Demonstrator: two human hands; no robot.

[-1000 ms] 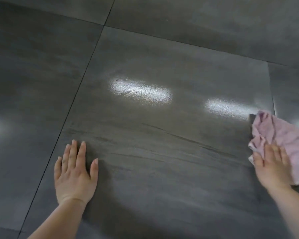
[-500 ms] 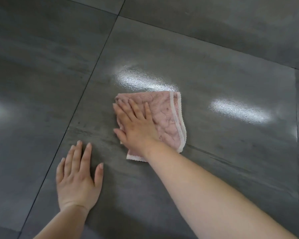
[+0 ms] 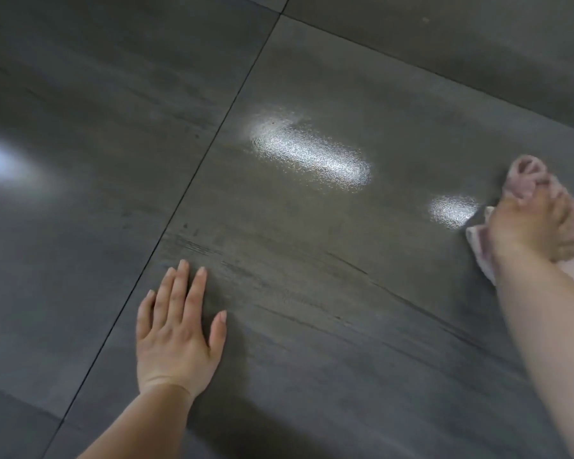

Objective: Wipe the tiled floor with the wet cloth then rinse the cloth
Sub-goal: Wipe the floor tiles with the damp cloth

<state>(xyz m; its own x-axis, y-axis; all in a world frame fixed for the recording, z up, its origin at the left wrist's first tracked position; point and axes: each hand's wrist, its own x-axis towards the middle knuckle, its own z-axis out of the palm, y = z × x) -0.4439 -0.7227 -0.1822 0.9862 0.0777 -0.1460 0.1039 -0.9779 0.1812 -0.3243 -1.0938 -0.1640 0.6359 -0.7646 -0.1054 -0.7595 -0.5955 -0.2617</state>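
A pink wet cloth [image 3: 524, 173] lies bunched on the dark grey tiled floor [image 3: 312, 276] at the right edge of the view. My right hand [image 3: 537, 223] presses flat on the cloth with fingers spread; it is blurred by motion and covers most of the cloth. My left hand [image 3: 176, 332] rests flat on the same large tile near the lower left, fingers straight, holding nothing.
Dark grout lines run diagonally, one just left of my left hand [image 3: 179, 210] and one across the top right [image 3: 444, 71]. Bright light reflections [image 3: 309, 154] show a wet sheen in the middle of the tile.
My right hand has swept the cloth from the middle of the tile out to the right edge. The cloth is now bunched. My left hand stays planted.
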